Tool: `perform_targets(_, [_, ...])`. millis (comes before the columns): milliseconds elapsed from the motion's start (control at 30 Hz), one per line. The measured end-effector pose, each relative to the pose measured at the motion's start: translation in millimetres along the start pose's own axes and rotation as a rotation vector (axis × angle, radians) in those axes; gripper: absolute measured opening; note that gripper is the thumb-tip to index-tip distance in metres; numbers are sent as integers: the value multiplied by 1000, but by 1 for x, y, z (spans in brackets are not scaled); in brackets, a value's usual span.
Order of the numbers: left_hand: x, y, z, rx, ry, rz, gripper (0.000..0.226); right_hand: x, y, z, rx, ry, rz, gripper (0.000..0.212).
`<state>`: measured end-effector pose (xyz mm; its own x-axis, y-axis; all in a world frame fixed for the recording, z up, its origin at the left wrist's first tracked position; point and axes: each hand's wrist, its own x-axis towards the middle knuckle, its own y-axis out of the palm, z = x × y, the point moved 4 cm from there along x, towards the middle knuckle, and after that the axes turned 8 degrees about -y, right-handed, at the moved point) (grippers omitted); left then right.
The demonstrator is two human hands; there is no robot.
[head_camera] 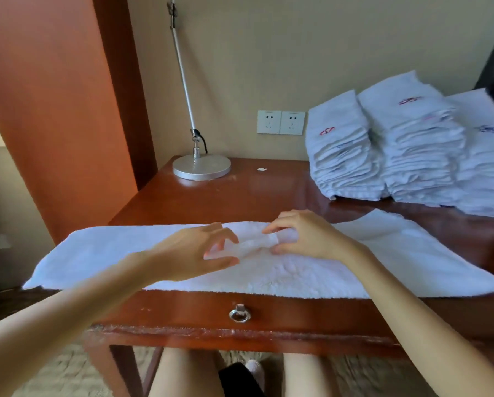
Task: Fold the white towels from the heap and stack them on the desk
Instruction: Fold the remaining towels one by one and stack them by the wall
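Head view: a small pale strip (247, 247) is pinched between the left grip (194, 253) and right grip (303, 236); the long white terry towel (297, 279) is spread flat beneath both, on the reddish wooden surface (240, 193).

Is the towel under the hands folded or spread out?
Spread out: the towel lies as one long flat strip across the desk, unlike the folded stacks behind.
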<state>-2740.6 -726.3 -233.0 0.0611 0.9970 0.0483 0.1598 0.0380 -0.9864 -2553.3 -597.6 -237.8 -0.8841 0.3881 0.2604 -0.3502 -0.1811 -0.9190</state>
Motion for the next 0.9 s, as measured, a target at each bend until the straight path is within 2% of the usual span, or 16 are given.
perform_targets(133, [58, 26, -68, -43, 61, -90, 41, -35, -28, -52, -32, 99, -77, 32])
perform_targets(267, [100, 36, -101, -237, 34, -171, 21, -82, -45, -116, 174, 404, -168, 33])
perform_targets(367, [123, 38, -115, -288, 27, -223, 24, -107, -51, -149, 239, 558, -320, 29])
perform_targets(433, [134, 42, -122, -310, 18, -248, 21, -113, -57, -168, 133, 657, -416, 38])
perform_targets(467, [139, 44, -124, -312, 23, -262, 20, -114, -59, -177, 41, 732, -407, 46])
perform_targets(567, [145, 50, -125, -311, 67, -324, 18, -116, -62, -192, -181, 993, -251, 59])
perform_targets(667, [141, 52, -121, -339, 122, -385, 16, -111, -63, -203, -148, 1025, -281, 63])
perform_targets(833, [135, 49, -123, -331, 182, -478, 12, -110, -69, -208, 57, 972, -509, 42])
perform_targets(900, [133, 49, -125, -323, 195, -495, 13, -114, -71, -208, 140, 948, -597, 41])
